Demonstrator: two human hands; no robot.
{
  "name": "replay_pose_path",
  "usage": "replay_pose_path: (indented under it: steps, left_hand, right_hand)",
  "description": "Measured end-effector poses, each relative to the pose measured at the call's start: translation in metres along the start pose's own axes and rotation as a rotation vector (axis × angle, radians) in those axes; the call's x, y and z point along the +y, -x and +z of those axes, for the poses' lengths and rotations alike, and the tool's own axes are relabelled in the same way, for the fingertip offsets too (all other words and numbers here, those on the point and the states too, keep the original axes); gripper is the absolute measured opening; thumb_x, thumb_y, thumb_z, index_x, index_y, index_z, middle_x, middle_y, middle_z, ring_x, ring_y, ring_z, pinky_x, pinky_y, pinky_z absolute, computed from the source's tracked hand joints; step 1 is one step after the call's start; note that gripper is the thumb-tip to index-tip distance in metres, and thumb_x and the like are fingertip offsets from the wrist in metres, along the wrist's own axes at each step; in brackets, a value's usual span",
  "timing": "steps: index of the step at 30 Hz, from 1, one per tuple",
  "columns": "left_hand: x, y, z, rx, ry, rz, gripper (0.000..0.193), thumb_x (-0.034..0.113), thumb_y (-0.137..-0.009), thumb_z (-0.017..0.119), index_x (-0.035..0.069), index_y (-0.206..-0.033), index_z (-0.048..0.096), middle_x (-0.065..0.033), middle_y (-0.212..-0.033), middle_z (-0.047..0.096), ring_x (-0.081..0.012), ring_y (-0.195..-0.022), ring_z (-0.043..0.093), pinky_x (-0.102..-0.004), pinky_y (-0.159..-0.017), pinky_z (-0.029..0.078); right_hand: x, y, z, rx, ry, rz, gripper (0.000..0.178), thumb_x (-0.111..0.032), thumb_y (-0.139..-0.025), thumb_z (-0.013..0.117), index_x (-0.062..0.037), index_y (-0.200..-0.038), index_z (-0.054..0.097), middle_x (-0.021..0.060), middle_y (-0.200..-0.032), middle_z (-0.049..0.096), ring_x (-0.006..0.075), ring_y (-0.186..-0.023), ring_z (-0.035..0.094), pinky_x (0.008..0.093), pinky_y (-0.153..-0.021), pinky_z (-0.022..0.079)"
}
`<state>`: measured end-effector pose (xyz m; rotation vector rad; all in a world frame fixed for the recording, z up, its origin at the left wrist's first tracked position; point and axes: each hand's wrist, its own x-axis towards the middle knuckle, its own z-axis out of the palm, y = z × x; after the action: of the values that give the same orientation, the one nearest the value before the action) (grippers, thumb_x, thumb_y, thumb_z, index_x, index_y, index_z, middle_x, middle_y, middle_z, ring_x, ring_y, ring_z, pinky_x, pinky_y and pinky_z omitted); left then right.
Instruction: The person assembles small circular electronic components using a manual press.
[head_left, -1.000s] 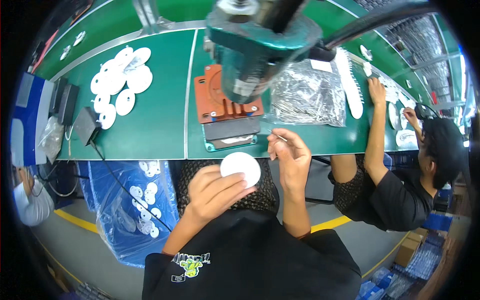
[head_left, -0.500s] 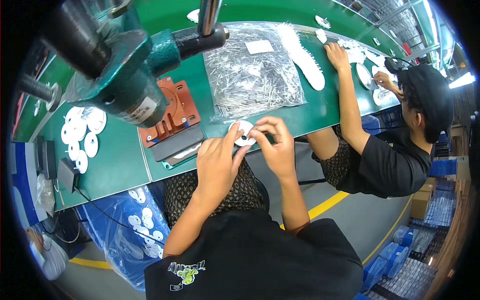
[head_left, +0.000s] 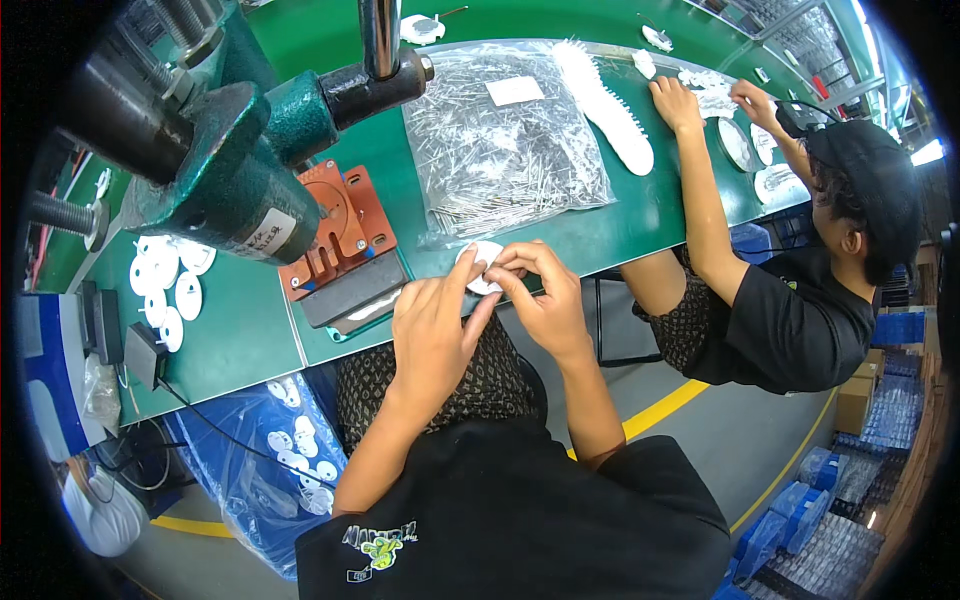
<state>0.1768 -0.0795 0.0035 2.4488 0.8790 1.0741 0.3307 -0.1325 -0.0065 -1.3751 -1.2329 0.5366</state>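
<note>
A small round white plastic disc [head_left: 487,250] is held up just off the near edge of the bench. My left hand [head_left: 433,322] grips its left edge between thumb and fingers. My right hand [head_left: 543,302] pinches at its middle and right side, with the fingertips over the centre. Whether a small part sits between those fingertips is too small to tell. Beyond my hands lies a clear bag of metal pins [head_left: 508,150]. To the left of the bag, a red-brown metal fixture [head_left: 345,222] with a dark block [head_left: 352,298] rests on the bench.
A green press head [head_left: 240,190] looms over the bench at left. Several white discs [head_left: 165,282] lie beyond a black adapter [head_left: 146,354]. A blue plastic-lined bin [head_left: 235,450] holds more discs below. At right a co-worker [head_left: 790,300] handles white parts near a white toothed strip [head_left: 625,140].
My right fingertips have moved left onto the disc's centre, covering the dark hole seen before. The co-worker's farther hand has shifted away along the bench. The whole view has shifted slightly.
</note>
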Motion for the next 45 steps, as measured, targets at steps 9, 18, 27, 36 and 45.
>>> replay_pose_path:
  steps: [9,18,27,36,45]
  left_hand:
    - [-0.001,0.001,-0.001,0.001,0.020,0.002,0.061,0.012,-0.079,0.080,0.002,-0.134,0.055,-0.0033,-0.107,0.073,-0.0202,-0.083,0.064,-0.0341,-0.076,0.046]
    - [-0.002,0.001,0.000,-0.001,0.033,0.006,0.061,0.013,-0.079,0.080,0.002,-0.134,0.055,-0.0025,-0.105,0.072,-0.0213,-0.083,0.064,-0.0346,-0.076,0.046]
    - [-0.003,0.003,0.002,-0.018,0.085,-0.041,0.060,0.015,-0.079,0.080,0.005,-0.133,0.057,-0.0023,-0.107,0.073,-0.0229,-0.085,0.063,-0.0366,-0.081,0.045]
    - [-0.002,0.001,0.000,-0.010,0.048,0.007,0.060,0.012,-0.078,0.080,0.002,-0.132,0.056,-0.0041,-0.106,0.072,-0.0221,-0.084,0.065,-0.0354,-0.077,0.046]
    - [-0.002,0.001,-0.005,0.000,0.095,-0.008,0.053,0.010,-0.078,0.078,0.001,-0.127,0.061,-0.0073,-0.105,0.071,-0.0255,-0.086,0.065,-0.0365,-0.079,0.048]
  right_hand:
    - [-0.003,0.004,0.001,0.037,-0.086,0.030,0.017,0.002,-0.088,0.071,0.0028,-0.102,0.063,0.0108,-0.093,0.066,0.0169,-0.085,0.070,0.0283,-0.074,0.054]
    - [-0.003,0.002,0.001,0.000,0.086,-0.062,0.020,0.002,-0.087,0.072,0.0026,-0.103,0.061,0.0111,-0.094,0.067,0.0163,-0.084,0.070,0.0276,-0.074,0.055]
    - [-0.002,0.008,0.007,0.071,0.022,-0.053,0.019,0.002,-0.086,0.074,0.0027,-0.099,0.060,0.0123,-0.094,0.068,0.0177,-0.083,0.071,0.0274,-0.074,0.056]
    - [0.002,0.005,0.005,0.099,0.071,-0.093,0.018,0.000,-0.083,0.077,0.0018,-0.095,0.065,0.0131,-0.090,0.068,0.0205,-0.080,0.069,0.0305,-0.072,0.055]
    - [-0.008,0.002,-0.013,-0.082,0.278,-0.399,0.025,-0.019,-0.086,0.075,0.0003,-0.100,0.070,0.0134,-0.103,0.069,0.0290,-0.096,0.063,0.0387,-0.082,0.050]
